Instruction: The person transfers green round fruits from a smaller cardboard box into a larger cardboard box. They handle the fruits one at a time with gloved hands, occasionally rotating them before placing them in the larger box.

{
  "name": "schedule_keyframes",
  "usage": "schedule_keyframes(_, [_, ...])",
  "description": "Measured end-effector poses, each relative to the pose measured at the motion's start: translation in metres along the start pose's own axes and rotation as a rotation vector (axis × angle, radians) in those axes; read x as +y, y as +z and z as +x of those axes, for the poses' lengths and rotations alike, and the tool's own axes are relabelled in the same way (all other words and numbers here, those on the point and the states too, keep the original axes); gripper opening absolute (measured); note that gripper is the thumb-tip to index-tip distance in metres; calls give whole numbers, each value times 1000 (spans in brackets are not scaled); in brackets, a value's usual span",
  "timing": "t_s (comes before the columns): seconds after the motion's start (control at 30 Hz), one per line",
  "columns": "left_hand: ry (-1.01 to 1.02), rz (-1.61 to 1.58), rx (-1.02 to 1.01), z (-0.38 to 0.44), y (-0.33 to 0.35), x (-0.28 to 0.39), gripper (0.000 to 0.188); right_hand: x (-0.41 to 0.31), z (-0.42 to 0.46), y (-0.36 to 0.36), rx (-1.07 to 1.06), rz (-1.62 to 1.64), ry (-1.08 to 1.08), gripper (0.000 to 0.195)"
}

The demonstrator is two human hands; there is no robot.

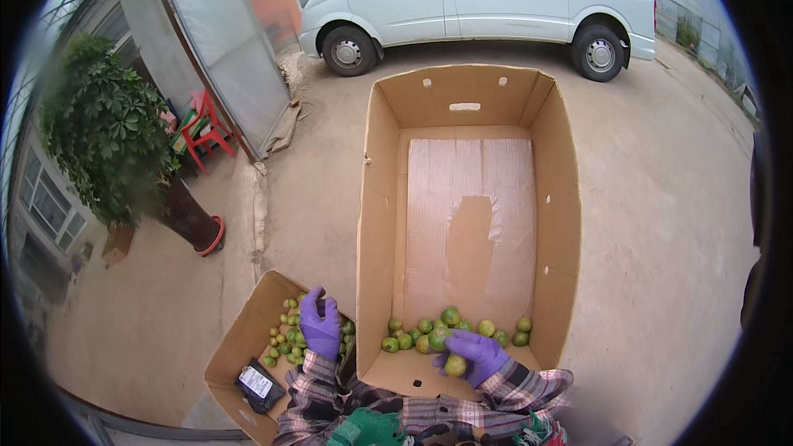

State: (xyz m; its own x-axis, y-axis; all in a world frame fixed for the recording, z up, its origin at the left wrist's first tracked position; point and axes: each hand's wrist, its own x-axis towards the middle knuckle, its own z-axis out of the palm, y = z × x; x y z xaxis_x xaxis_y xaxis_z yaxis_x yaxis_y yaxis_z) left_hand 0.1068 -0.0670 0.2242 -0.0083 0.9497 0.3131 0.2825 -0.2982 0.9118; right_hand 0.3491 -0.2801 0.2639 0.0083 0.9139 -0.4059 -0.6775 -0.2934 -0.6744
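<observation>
A purple glove covers my right hand (474, 356), which is closed around green round fruits at the near end of the large cardboard box (562, 198). One yellowish-green fruit (455, 365) shows below its fingers, and a greener one (439, 339) at the fingertips. Several similar fruits (486, 327) lie in a loose row on that box's floor. My left hand (320, 322), also in a purple glove, is over the smaller cardboard box (238, 337) with its fingers bent; whether it holds a fruit cannot be told. Many small green fruits (291, 336) lie beneath and around it.
A black package with a white label (259, 386) lies in the smaller box. Beyond the large box stands a white van (495, 0). At the left are a potted leafy plant (108, 130), a red plastic chair (210, 130) and an open translucent door panel (229, 49).
</observation>
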Motion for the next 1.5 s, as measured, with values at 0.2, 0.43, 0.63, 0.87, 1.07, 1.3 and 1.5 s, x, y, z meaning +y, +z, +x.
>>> schedule_keyframes(0.2, [901,209,-443,-24,7,159,46,-1,-1,2,-13,34,-15,40])
schedule_keyframes(0.43, [736,53,-1045,-41,35,131,57,-3,-2,2,-118,18,-12,41])
schedule_keyframes(0.63, [800,167,-909,-36,21,145,53,-17,-11,12,-188,-69,-15,44])
schedule_keyframes(0.87, [53,-280,-59,2,-2,108,35,-11,-9,4,-90,-103,-10,48])
schedule_keyframes(1.07, [-71,265,105,38,-32,-134,41,-14,-6,9,-81,-42,35,51])
schedule_keyframes(1.3, [-321,614,-185,4,-27,-201,50,-11,-7,11,-55,-85,39,51])
schedule_keyframes(1.5, [-297,714,-92,2,-22,-189,47,-7,-4,8,-58,-62,41,50])
